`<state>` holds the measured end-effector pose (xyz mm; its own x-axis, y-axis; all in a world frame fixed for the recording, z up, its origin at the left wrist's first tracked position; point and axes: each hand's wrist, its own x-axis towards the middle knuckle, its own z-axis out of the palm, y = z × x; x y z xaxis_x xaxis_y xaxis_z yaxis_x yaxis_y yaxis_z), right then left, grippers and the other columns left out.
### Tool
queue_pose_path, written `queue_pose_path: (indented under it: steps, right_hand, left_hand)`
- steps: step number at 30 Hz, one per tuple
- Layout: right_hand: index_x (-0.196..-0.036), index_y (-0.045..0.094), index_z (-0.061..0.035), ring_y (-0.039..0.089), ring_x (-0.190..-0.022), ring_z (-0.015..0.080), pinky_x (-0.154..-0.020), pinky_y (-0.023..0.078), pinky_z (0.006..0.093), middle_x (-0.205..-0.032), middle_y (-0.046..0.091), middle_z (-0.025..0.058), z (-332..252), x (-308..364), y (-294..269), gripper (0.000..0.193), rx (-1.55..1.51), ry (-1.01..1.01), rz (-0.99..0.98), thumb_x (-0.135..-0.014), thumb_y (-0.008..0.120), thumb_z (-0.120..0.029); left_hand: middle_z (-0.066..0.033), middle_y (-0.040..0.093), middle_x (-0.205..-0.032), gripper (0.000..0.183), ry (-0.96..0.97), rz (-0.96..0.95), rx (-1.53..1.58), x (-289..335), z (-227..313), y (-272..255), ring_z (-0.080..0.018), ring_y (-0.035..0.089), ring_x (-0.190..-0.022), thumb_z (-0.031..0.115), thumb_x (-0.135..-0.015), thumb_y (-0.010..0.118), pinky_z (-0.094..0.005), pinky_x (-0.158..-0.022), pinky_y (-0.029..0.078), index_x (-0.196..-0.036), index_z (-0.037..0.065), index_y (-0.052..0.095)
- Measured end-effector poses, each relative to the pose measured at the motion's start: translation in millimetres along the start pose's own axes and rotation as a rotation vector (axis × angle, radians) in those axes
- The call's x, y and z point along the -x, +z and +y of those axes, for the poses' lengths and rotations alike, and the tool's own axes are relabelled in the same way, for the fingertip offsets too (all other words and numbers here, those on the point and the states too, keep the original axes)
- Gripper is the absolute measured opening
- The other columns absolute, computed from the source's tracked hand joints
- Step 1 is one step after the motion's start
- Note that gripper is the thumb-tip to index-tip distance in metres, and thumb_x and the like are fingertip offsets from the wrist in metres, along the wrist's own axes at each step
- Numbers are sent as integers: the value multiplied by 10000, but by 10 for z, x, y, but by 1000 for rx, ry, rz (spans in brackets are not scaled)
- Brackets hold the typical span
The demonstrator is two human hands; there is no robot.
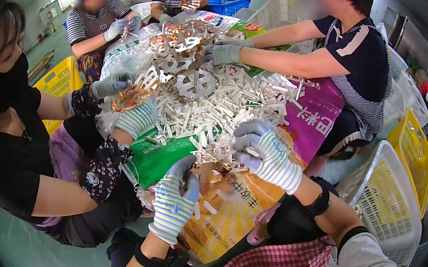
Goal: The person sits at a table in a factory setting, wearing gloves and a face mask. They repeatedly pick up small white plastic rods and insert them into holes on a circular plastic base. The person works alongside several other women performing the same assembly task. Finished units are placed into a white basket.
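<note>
My left hand (175, 197), in a striped white and grey-blue glove, is curved with thumb and fingers apart. Its fingertips are close to a copper-coloured metal part (214, 172); whether they touch it I cannot tell. My right hand (270, 154), gloved alike, hovers on the other side of that part with its fingers bent and spread. Beyond both hands lies a heap of small white strip-like pieces (211, 109). A few loose white pieces (210, 207) are near the left hand, over an orange printed sack (236, 222).
Silver toothed discs (196, 84) and copper parts top the heap. Co-workers sit around it; a gloved hand (137, 119) works at left, another (225, 54) at right. Green (160, 159) and purple sacks (319, 114) lie underneath. White (385, 203) and yellow baskets (412, 156) stand at right.
</note>
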<state>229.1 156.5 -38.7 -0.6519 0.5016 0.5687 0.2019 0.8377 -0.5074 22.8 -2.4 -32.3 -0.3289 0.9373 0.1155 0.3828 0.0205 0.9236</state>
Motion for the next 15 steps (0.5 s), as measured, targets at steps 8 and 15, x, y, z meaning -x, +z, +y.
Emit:
queue_pose_path:
  steps: [8, 15]
  right_hand:
    - [-901, 696, -103, 556, -1157, 336, -984, 420, 461, -1181, 619, 117, -390, 48, 247, 173, -272, -45, 38, -807, 770, -228]
    - [-947, 637, -26, 599, -1065, 295, -943, 470, 380, -1157, 594, 151, -345, 96, 231, 170, -381, 230, 116, -832, 741, -98]
  left_hand:
    - [-108, 664, -1159, 427, 69, -97, 72, 47, 132, 118, -168, 628, -1061, 9, -898, 532, -296, -945, 493, -1323, -15, 561]
    - [-117, 666, -1119, 339, -74, -42, 243, 88, 172, 128, -158, 636, -1006, 87, -964, 575, -280, -898, 507, -1284, -24, 578]
